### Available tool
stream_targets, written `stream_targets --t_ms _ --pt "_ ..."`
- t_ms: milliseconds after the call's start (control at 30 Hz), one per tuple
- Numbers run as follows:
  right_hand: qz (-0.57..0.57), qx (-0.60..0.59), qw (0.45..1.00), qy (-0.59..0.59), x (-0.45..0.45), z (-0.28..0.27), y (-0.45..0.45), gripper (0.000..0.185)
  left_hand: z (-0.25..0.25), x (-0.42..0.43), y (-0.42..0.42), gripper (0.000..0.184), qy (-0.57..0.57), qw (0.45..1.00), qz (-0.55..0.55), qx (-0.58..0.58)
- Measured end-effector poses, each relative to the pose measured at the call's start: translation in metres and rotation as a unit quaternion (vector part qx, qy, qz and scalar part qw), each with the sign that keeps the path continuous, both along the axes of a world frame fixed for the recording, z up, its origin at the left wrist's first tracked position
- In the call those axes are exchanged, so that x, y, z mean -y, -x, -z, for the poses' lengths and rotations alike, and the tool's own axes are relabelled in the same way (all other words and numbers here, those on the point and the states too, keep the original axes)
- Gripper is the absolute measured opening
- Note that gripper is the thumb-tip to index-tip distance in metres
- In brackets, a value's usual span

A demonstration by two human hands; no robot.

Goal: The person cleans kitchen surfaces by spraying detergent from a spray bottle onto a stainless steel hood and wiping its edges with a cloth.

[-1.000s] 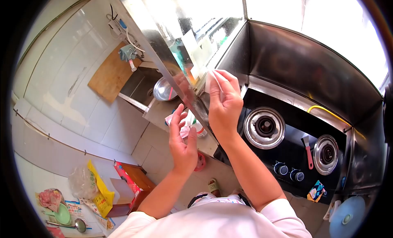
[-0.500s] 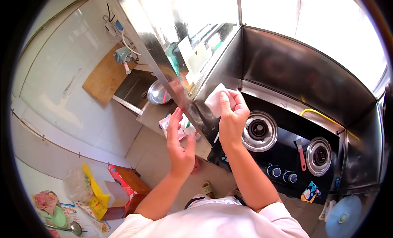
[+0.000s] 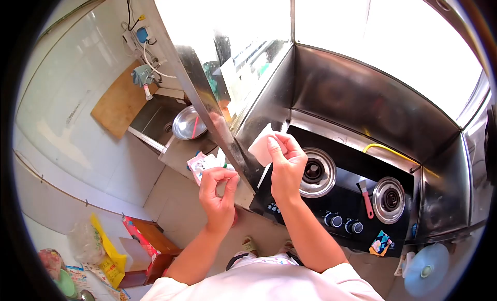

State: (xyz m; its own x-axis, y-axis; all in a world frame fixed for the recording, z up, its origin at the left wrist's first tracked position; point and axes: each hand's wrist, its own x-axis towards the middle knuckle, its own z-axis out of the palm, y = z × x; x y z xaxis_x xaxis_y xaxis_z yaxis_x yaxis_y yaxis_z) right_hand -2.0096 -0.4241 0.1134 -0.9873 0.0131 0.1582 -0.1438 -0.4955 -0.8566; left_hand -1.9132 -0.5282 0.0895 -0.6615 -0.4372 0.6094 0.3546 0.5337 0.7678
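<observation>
Basically, thin white wipe (image 3: pixel 260 148), maybe folded paper; material unclear. It's up in the air, between the partition on the left and the near-left burner on the right, not resting on anything. Right hand (image 3: pixel 288 171) has it: thumb and fingers pinching the right edge, rest of the sheet sticking out free to the left.

Handling, judged by look: very light, soft, probably limp once unfolded; layers give it some stiffness for now. Not very slippery if dry; can't tell if damp. Likely tears if tugged on one corner, so best hold is a flat pinch across the layers, thumb against fingers; second grip would suit the free left edge.

Left hand (image 3: pixel 217 196): nearer and to the left, apart from the wipe. Fingers curled, thumb and fingertips drawn together, meeting or nearly so; can't tell if anything's between.

Outward: metal-edged partition (image 3: pixel 213 114) to the left. Beyond it, worktop (image 3: pixel 244 194) with pink-and-white packet (image 3: pixel 195 169) behind the left hand, metal bowl (image 3: pixel 188 124) farther off. Right side: black gas stove (image 3: pixel 349 189), two burners, near-left one (image 3: pixel 314 171) just beside the right hand. Pink-handled scraper (image 3: pixel 367 203) lies by the right burner (image 3: pixel 389 200); patterned cloth (image 3: pixel 380 243) at the near edge.
</observation>
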Motion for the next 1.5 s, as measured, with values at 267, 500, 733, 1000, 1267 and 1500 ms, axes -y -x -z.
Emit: stream_targets --t_ms 267,500,733,1000,1267,1500 --pt "-0.042 0.001 0.999 0.01 -0.002 -0.008 0.006 0.033 -0.002 -0.001 -0.004 0.012 -0.115 0.993 0.01 0.021" --pt "-0.004 -0.036 0.998 -0.047 0.01 0.001 0.007 0.022 -0.001 0.007 -0.002 0.018 -0.085 0.995 0.011 0.05" --pt "0.101 -0.272 0.929 -0.232 0.028 -0.012 0.028 0.02 -0.014 0.006 0.002 0.054 0.028 0.996 0.01 0.08" --pt "0.076 -0.377 0.877 -0.289 0.015 -0.018 0.028 0.015 -0.005 0.006 0.005 0.064 0.065 0.995 0.009 0.075" --pt "0.053 -0.109 0.983 -0.138 0.009 -0.031 0.04 0.008 -0.012 0.005 0.006 0.058 0.05 0.998 -0.007 0.043" --pt "-0.119 -0.121 0.981 -0.089 0.013 -0.033 0.035 0.026 -0.025 -0.002 0.005 0.057 0.03 0.999 0.0 0.045"
